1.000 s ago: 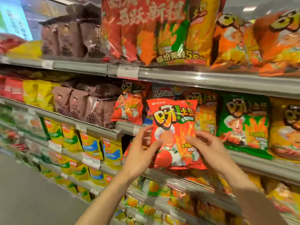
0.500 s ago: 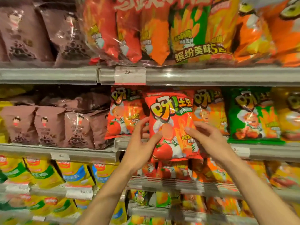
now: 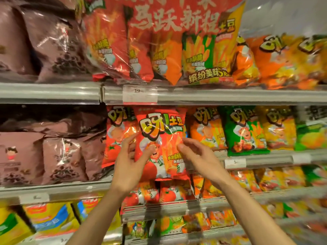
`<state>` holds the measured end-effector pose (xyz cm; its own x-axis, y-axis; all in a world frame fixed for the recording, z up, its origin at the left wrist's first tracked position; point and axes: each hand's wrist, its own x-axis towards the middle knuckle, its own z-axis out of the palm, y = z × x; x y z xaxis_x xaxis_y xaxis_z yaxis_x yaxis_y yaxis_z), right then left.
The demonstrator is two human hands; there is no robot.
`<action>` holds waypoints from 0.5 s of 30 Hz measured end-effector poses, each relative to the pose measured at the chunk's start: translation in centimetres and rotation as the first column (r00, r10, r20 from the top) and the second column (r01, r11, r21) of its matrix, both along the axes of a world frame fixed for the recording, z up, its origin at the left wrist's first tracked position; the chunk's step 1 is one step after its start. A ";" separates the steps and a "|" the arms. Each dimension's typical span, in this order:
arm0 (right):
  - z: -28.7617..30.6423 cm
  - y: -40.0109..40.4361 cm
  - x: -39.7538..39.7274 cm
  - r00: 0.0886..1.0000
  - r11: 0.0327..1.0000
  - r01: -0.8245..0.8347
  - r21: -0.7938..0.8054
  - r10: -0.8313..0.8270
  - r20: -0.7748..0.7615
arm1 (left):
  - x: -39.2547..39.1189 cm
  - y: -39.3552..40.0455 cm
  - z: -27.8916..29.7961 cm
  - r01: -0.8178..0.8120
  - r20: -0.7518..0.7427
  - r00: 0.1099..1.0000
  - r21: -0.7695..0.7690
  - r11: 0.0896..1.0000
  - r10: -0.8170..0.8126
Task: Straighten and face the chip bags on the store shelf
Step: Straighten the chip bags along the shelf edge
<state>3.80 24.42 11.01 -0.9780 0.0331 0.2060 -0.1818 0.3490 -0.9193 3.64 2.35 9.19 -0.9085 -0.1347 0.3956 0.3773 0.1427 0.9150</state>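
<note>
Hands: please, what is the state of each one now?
Left hand: holding the red chip bag by its left edge.
Right hand: holding the same bag's right edge.

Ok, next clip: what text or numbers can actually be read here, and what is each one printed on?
"呀!土豆": red chip bag between the left hand and right hand.
"马跃新程": multipack wrapper, top shelf.
"缤纷美味5": multipack's lower edge.
"19": price tag on the upper shelf rail.
"5": price tag on the middle rail.
Small print on the bags and the brown bags: too blurred to read.
</note>
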 end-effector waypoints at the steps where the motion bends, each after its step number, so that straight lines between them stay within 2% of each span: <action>1: 0.4 0.0 -0.9 0.999 0.999 0.034 -0.001 -0.034 -0.031 | 0.0 -0.6 0.2 -0.027 -0.010 1.000 0.005 1.000 0.027; 5: 1.3 0.8 -5.3 0.973 0.963 0.220 0.158 -0.205 -0.106 | 0.0 -2.5 1.0 -0.107 -0.029 0.994 -0.006 0.994 0.107; 10: 0.5 -0.7 -9.1 0.988 0.953 0.150 0.263 -0.152 -0.013 | 0.5 -4.5 1.0 -0.164 -0.027 0.986 -0.013 0.986 0.163; 15: 0.0 -1.5 -10.1 0.988 0.964 0.150 0.219 -0.140 -0.060 | 1.4 -5.7 1.2 -0.212 -0.042 0.977 -0.024 0.977 0.211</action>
<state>-6.35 22.94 11.01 -0.9560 0.1221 0.2667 -0.1528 0.5688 -0.8082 5.03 -3.34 10.44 -0.8443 -0.3107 0.4366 0.3712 0.2485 0.8947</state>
